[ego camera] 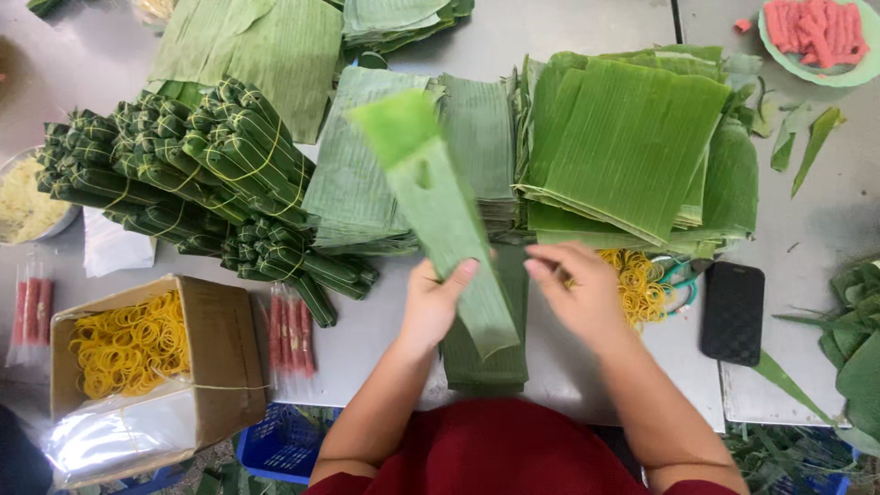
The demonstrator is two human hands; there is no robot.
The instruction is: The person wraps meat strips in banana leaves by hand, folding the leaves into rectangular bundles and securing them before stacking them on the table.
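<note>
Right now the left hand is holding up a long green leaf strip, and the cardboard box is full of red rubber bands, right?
Not quite. The head view shows the left hand holding up the leaf strip, but the rubber bands in the cardboard box are yellow, not red.

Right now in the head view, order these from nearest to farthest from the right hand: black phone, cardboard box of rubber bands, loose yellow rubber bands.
1. Loose yellow rubber bands, just beyond the right hand.
2. Black phone, farther right.
3. Cardboard box of rubber bands, far left.
</note>
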